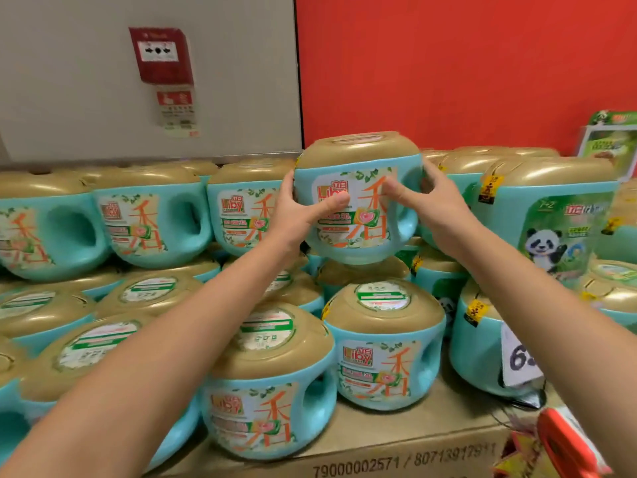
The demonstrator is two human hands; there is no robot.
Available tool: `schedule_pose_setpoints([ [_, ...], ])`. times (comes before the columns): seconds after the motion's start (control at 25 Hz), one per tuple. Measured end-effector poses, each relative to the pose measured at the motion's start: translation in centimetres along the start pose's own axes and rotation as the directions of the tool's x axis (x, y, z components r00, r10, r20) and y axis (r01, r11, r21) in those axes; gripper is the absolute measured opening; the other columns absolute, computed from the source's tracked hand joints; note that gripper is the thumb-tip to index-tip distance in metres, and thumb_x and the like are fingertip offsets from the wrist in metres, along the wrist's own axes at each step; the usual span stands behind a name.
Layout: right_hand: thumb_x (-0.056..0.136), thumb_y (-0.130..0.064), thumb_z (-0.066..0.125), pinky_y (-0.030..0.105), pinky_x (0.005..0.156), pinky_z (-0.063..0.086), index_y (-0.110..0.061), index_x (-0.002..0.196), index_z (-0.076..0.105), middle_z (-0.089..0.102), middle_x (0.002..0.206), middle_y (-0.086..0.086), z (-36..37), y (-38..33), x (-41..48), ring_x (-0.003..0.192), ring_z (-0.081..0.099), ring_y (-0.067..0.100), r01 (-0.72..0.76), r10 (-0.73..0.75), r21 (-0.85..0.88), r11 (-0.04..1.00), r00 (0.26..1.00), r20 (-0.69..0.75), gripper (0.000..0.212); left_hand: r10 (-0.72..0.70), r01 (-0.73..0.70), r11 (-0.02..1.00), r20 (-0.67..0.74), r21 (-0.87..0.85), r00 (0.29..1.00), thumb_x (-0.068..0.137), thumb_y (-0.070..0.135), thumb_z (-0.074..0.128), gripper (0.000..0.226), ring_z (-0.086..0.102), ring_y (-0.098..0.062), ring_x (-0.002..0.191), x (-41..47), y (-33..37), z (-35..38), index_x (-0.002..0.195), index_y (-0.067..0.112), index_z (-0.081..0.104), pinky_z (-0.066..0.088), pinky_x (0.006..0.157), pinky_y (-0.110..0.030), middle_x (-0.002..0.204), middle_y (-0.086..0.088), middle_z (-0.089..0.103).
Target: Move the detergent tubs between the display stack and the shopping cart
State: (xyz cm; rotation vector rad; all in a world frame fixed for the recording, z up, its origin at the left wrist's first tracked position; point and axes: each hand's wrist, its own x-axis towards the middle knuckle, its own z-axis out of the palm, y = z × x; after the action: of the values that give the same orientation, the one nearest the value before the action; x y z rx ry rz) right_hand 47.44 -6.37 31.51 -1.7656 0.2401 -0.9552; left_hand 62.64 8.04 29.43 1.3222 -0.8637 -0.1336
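Quick status from my end. I've got one teal tub with a gold lid clamped between both hands, up at the top of the display stack. My left hand is on the tub at its 9 o'clock, with the thumb lying across the front label and the fingers gone round the back. My right hand mirrors that at 3 o'clock, thumb on the label and fingers wrapped round the side where the moulded handle is. So neither hand is spread wide; both are curled onto the tub and sharing the load about evenly.

The tub is upright with the lid at 12, and it rides higher than the row next to it. Its bottom is right over the lid of the tub below, and I honestly can't tell if they're touching or just apart.

What matters for the next move is that the tub is straight ahead of me at arm's reach, dead centre between my hands. I can't properly see the cart. There's an orange-red thing down at 5 o'clock that could be part of it, but I'm not sure. If it is, the tub has to come back toward me and swing down to the right, and my right hand would lead.
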Motion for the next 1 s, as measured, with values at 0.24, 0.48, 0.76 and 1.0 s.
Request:
schedule_pose_setpoints([
  [0.24, 0.066, -0.045, 0.078, 0.044, 0.106, 0.044, -0.020, 0.136, 0.047, 0.057, 0.135, -0.002, 0.1, 4.5, 0.8, 0.127, 0.051, 0.015, 0.043, -0.042, 0.011, 0.999, 0.997, -0.066, 0.081, 0.010, -0.024, 0.972, 0.060, 0.234, 0.998, 0.046, 0.056, 0.084, 0.120, 0.048, -0.014, 0.129, 1.8, -2.8, 0.0, 0.149, 0.028, 0.029, 0.047, 0.103, -0.042, 0.143, 0.005, 0.049],
  [0.48, 0.075, -0.036, 0.079, 0.036, 0.102, 0.047, -0.024, 0.132, 0.053, 0.062, 0.126, -0.009, 0.1, 6.4, 1.5, 0.118, 0.056, 0.007, 0.039, -0.041, -0.019, 0.999, 0.987, -0.154, 0.063, -0.021, -0.001, 0.952, 0.068, 0.306, 0.998, 0.046, 0.064, 0.075, 0.123, 0.047, -0.001, 0.118, 2.4, -3.7, 0.5, 0.152, 0.029, 0.023, 0.042, 0.093, -0.022, 0.142, 0.009, 0.048],
  [0.76, 0.067, -0.059, 0.077, 0.038, 0.098, 0.048, -0.021, 0.134, 0.051, 0.061, 0.128, -0.004, -0.1, 5.5, 1.9, 0.117, 0.056, 0.014, -0.088, 0.036, -0.220, 0.971, 0.973, -0.230, 0.081, -0.034, 0.031, 0.930, 0.003, 0.365, 0.999, 0.052, 0.067, 0.071, 0.108, 0.053, -0.005, 0.117, 1.9, -3.6, 1.0, 0.145, 0.025, 0.035, 0.049, 0.095, -0.026, 0.136, 0.010, 0.051],
  [1.0, 0.072, -0.072, 0.063, 0.033, 0.083, 0.049, -0.013, 0.129, 0.058, 0.067, 0.118, 0.003, 0.3, 5.1, 1.3, 0.108, 0.061, 0.020, -0.101, -0.102, -0.540, 0.836, 0.937, -0.333, 0.082, -0.097, 0.126, 0.929, -0.098, 0.348, 0.990, 0.051, 0.063, 0.077, 0.103, 0.050, -0.015, 0.118, 1.4, -3.2, 1.9, 0.134, 0.017, 0.036, 0.047, 0.102, -0.038, 0.132, 0.000, 0.049],
])
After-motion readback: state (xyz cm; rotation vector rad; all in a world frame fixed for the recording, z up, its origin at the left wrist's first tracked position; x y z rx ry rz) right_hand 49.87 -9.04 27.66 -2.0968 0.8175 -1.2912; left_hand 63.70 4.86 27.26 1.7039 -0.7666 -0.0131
